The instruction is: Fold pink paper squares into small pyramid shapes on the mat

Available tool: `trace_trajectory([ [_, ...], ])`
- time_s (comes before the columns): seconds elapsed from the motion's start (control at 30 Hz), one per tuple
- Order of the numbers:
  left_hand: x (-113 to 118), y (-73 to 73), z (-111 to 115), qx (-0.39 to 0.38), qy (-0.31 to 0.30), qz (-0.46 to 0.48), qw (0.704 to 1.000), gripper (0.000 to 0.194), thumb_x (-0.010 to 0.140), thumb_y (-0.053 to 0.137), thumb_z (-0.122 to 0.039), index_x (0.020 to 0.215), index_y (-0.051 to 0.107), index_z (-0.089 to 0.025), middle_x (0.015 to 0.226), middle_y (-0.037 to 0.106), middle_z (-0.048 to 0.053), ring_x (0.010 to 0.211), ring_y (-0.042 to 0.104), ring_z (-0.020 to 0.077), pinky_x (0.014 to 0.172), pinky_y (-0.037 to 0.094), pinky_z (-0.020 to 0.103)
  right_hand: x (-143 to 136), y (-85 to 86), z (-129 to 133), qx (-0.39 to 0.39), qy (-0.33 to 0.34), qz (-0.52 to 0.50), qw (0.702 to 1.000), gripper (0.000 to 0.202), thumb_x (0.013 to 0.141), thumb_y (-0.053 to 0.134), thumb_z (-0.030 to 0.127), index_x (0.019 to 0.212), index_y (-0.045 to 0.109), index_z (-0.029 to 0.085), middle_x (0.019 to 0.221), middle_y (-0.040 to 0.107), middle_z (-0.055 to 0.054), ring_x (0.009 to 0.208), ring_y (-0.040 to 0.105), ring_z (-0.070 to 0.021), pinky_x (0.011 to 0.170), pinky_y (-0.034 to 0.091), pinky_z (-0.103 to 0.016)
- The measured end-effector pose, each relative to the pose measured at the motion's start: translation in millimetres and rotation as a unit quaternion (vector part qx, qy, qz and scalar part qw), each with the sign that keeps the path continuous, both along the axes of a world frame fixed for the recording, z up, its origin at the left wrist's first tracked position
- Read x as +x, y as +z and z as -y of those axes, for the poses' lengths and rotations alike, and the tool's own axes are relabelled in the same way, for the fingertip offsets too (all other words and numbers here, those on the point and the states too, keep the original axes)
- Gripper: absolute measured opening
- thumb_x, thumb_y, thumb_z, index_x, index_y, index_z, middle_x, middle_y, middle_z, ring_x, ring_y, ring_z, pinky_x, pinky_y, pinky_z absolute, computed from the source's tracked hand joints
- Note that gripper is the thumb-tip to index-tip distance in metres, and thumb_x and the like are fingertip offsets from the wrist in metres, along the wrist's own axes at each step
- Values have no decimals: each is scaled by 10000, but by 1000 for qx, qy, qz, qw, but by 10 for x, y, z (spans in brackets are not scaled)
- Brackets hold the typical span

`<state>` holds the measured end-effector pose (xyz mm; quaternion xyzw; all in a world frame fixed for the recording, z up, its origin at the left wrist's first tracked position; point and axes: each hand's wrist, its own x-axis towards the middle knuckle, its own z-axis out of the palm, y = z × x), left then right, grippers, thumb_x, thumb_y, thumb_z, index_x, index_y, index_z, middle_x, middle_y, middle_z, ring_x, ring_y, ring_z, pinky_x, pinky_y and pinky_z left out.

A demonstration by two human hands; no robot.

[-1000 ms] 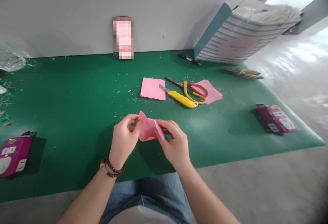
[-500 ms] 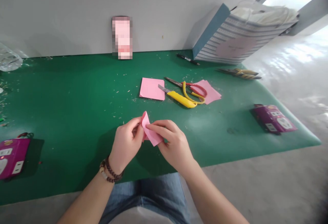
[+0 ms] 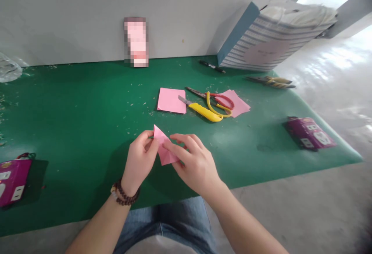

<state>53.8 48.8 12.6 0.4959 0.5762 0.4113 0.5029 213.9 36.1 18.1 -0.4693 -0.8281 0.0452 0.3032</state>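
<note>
Between my two hands is a folded piece of pink paper (image 3: 164, 151), held above the green table (image 3: 87, 130). My left hand (image 3: 141, 157) pinches its left edge between thumb and fingers, close to the upper tip. From the other side my right hand (image 3: 194, 159) grips it, with fingers on its face and the thumb at the lower edge. Past my hands lies a stack of square pink paper (image 3: 170, 101). A yellow-handled craft knife (image 3: 205, 112) rests with its blade over that stack. Beside it, scissors (image 3: 223, 101) with red and yellow handles overlap more pink sheets (image 3: 240, 104).
Along the wall stand a blurred-out phone-like object (image 3: 136, 42) and a striped paper bag (image 3: 261, 44). A black pen (image 3: 212, 66) and pliers (image 3: 271, 82) lie nearby. Purple boxes sit at the right (image 3: 310, 133) and left (image 3: 14, 180). Small scraps dot the table.
The pink paper has turned in my hands and now shows a flatter, triangular face with a pointed top. Both hands have shifted slightly to the left.
</note>
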Motion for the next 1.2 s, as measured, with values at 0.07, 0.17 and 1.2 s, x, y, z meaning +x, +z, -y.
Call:
trace_trajectory([
  [0.07, 0, -31, 0, -13, 6, 51, 999, 241, 909, 518, -353, 1005, 639, -168, 926, 731, 61, 809, 707, 188, 692, 579, 267, -14, -21, 11, 20, 2, 27, 999, 330, 865, 511, 97, 1108, 692, 227, 1105, 669, -110, 910, 574, -245, 720, 563, -371],
  [0.17, -5, -68, 2, -32, 4, 117, 993, 278, 930, 450, -313, 1056, 650, -167, 969, 731, 75, 849, 712, 196, 692, 585, 274, -29, -48, 17, 31, -4, 44, 999, 319, 866, 520, 109, 1122, 688, 195, 1140, 675, -118, 936, 566, -260, 754, 571, -391],
  [1.2, 100, 50, 63, 128, -70, -100, 984, 230, 840, 573, -189, 1046, 676, -194, 964, 743, 32, 808, 724, 156, 747, 606, 237, 9, -8, -91, -168, -111, -159, 966, 121, 891, 510, 211, 898, 630, 228, 793, 719, -19, 676, 681, -159, 620, 540, -259],
])
